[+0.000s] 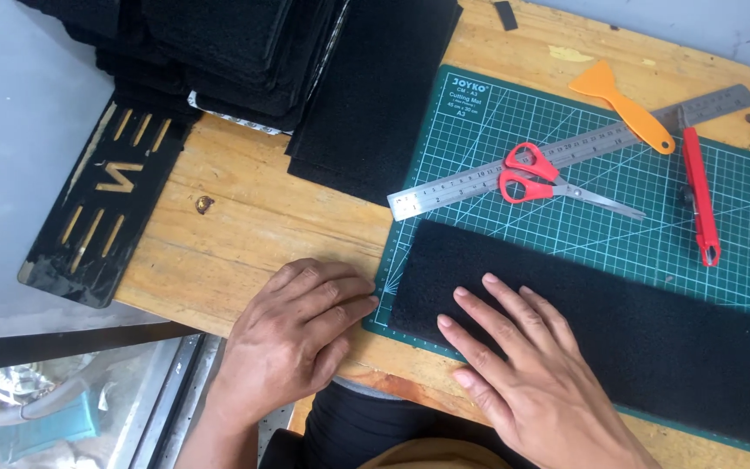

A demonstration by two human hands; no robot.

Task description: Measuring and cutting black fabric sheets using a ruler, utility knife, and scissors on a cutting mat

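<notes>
My right hand [531, 373] lies flat, fingers spread wide, palm down on the near left part of a long black felt strip [601, 330]. It presses the strip and grips nothing. My left hand [292, 334] rests palm down on the bare wood of the table [236, 234], fingers loosely together, the fingertips touching the left edge of the green cutting mat [479, 113]. It holds nothing.

The felt strip lies flat on the cutting mat, along its near edge, running from the mat's left end toward the right and slightly downward in the view. Its left end sits just inside the mat's left border.

Beyond the strip, on the mat, a steel ruler [566, 152] lies diagonally, its left end overhanging the mat's edge. Red-handled scissors [549, 184] lie closed, touching the ruler's near side, blades pointing right. An orange plastic scraper [622, 104] lies across the ruler's far end. A red utility knife [700, 195] lies near the mat's right side, apart from the scissors.

At the far left of the table, stacks of black felt pieces [245, 52] are piled, with one wider sheet [375, 95] just beside the mat's corner. A black stencil plate [101, 204] with cut-out slots hangs over the table's left edge.
</notes>
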